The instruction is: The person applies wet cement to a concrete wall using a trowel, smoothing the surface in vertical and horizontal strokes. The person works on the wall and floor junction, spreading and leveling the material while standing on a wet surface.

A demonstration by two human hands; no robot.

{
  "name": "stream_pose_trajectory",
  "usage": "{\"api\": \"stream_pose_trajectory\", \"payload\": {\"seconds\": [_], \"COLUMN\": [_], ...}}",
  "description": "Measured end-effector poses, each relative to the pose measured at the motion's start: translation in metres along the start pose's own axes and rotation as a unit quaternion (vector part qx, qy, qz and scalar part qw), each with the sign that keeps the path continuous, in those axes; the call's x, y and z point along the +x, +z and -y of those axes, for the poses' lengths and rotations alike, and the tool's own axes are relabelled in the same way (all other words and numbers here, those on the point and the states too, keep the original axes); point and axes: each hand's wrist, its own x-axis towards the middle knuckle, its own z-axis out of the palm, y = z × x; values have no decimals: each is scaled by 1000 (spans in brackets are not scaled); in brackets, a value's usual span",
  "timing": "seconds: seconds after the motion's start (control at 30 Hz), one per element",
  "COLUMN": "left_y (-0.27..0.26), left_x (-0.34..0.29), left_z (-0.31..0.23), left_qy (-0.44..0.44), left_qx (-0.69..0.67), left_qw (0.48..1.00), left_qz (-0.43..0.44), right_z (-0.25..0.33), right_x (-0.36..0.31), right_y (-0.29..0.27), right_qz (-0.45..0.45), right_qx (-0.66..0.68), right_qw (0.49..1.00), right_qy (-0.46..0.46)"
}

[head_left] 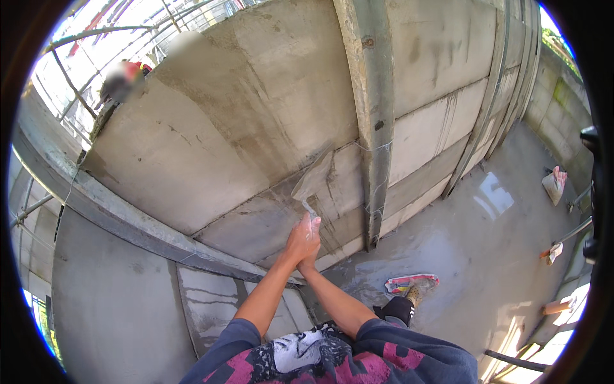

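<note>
My two hands are clasped together in front of the wall, closed around the handle of a pointed trowel. My left hand [299, 239] lies over part of my right hand [311, 253], so some fingers of the right are hidden. The trowel [313, 179] has a flat blade smeared with grey mortar, its tip slanting up to the right. It lies against or very close to the concrete wall panels [275, 77], at a horizontal joint between them; actual contact is hard to tell. Damp, darker patches mark the panels around the blade.
A steel upright [371, 115] stands right of the trowel, and a curved beam [141, 221] runs along the left. Wet grey floor [460, 243] surrounds my shoe [412, 285]. A bag [555, 185] lies far right. Beyond the wall's top, a person [125, 80] is near scaffold poles [96, 31].
</note>
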Motion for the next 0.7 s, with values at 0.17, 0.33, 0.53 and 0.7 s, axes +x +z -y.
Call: {"api": "stream_pose_trajectory", "payload": {"seconds": [0.17, 0.33, 0.53, 0.7], "left_y": [-8, -1, 20, 27], "left_x": [-3, -33, -12, -15], "left_z": [13, 19, -13, 3], "left_qy": [54, -32, 8, 16], "left_qx": [11, -53, -105, -97], "left_qw": [998, 998, 993, 992], "left_qz": [30, 8, -55, -78], "right_z": [-13, 17, 26, 49], "right_x": [-24, -35, -4, -3], "right_y": [11, -9, -35, -36], "right_qz": [-12, 42, 45, 65], "right_qx": [-31, -250, -114, -115], "right_qw": [999, 964, 990, 985], "right_qy": [-21, -79, -63, -112]}}
